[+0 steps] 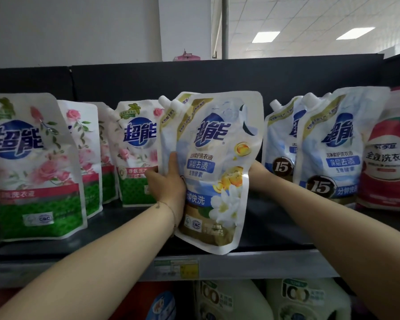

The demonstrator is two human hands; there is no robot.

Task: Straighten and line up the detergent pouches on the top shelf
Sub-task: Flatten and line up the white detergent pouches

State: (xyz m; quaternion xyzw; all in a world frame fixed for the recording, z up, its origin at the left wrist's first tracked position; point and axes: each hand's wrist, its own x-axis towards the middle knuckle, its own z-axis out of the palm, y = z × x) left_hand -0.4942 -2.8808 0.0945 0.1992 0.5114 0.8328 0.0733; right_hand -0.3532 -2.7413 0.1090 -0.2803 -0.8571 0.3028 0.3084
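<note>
The blue-and-gold pouch (pixel 217 158) tilts at the near lip of the top shelf (pixel 275 257), its left edge gripped by the left hand (pixel 169 181), while the right hand (pixel 256 170) reaches behind it with its grasp hidden, so a slack hold could let the base slide off.

2 bare forearms reach up and forward from the lower corners. The left hand (pixel 169 181), a thin bracelet at its wrist, grips the left edge of a pouch (pixel 217 158). The right hand (pixel 257 170) is mostly hidden behind the pouch's right edge.
</note>
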